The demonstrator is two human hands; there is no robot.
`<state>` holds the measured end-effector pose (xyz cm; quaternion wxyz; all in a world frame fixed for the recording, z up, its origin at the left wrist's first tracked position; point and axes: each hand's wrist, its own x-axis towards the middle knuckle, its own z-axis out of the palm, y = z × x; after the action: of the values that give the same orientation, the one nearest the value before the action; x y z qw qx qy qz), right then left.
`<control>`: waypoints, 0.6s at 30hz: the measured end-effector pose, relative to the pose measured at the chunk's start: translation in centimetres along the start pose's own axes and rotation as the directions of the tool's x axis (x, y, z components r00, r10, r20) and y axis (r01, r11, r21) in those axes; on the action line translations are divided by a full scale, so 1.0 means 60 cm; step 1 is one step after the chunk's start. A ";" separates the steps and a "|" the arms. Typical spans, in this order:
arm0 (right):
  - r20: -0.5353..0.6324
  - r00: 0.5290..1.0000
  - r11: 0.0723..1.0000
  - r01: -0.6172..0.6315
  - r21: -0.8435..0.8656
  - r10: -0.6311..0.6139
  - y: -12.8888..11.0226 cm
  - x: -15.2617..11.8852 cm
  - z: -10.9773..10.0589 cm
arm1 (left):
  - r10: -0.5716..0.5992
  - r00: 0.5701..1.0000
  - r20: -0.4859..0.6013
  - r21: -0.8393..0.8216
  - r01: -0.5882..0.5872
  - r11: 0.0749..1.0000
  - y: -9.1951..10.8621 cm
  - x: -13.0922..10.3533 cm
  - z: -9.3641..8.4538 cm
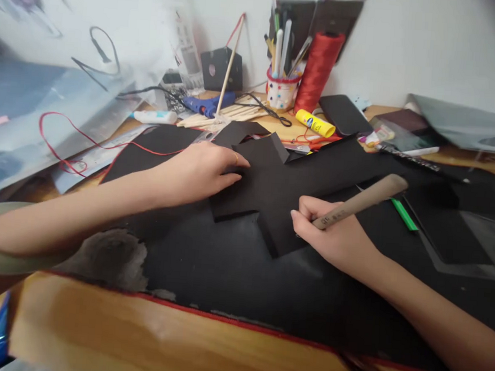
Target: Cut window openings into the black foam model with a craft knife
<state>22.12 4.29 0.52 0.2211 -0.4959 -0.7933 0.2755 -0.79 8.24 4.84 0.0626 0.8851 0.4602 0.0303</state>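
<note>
A black paper cut-out point(268, 181) shaped like a cross, with folded edges, lies on a black mat point(207, 273). My left hand point(206, 171) rests on its left part, index finger and thumb stretched out with a gap between them. My other fingers on that side are mostly hidden. In my right hand point(333, 231) is a beige pen point(363, 199), gripped in a writing hold and slanting up to the right. The pen's tip is hidden behind my fingers, close to the lower right arm of the paper.
Behind the paper are a yellow glue stick point(315, 123), a blue glue gun point(208, 103), wooden sticks point(248, 109), a pen cup point(282, 91), a red thread spool point(319, 72) and a phone point(345, 114). A green strip point(404, 214) lies right of the pen.
</note>
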 end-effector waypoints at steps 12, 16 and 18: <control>-0.139 0.989 0.990 -0.021 0.140 0.041 0.009 -0.008 -0.008 | -0.020 0.999 0.041 -0.196 0.028 0.980 0.012 0.002 0.010; -0.367 0.920 0.969 -0.045 0.245 0.135 0.023 -0.003 -0.034 | -0.074 0.997 0.030 -0.208 0.079 0.975 0.012 -0.013 0.014; -0.443 0.881 0.958 -0.039 0.285 0.168 0.022 -0.003 -0.045 | -0.108 0.994 0.026 -0.200 0.111 0.973 0.020 -0.027 0.016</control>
<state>24.77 5.20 1.66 0.4534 -0.5545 -0.6452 0.2657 -0.64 6.19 4.06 0.1566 0.8476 0.5026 0.0667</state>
